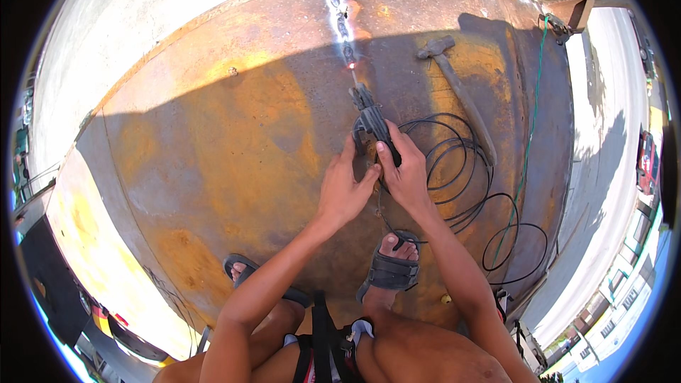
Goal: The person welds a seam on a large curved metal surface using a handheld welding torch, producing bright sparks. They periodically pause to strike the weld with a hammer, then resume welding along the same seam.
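Note:
My right hand [407,167] is closed round the black handle of a welding electrode holder [369,119]. Curled fingers of my left hand [343,188] press the holder's left side, with the thumb reaching toward its rear end. A thin electrode [355,78] sticks out of the jaws, and its tip glows red at the near end of a weld seam [340,23]. That seam is a line of dark beads with whitish edges, running away from me across a rusty, curved steel plate [234,142].
A hammer [464,99] lies on the plate to the right. Near it a black cable [489,184] is spread in loose loops. A green cord [533,110] runs down the right side from a metal bracket [580,14]. My sandalled feet [392,269] stand on the plate.

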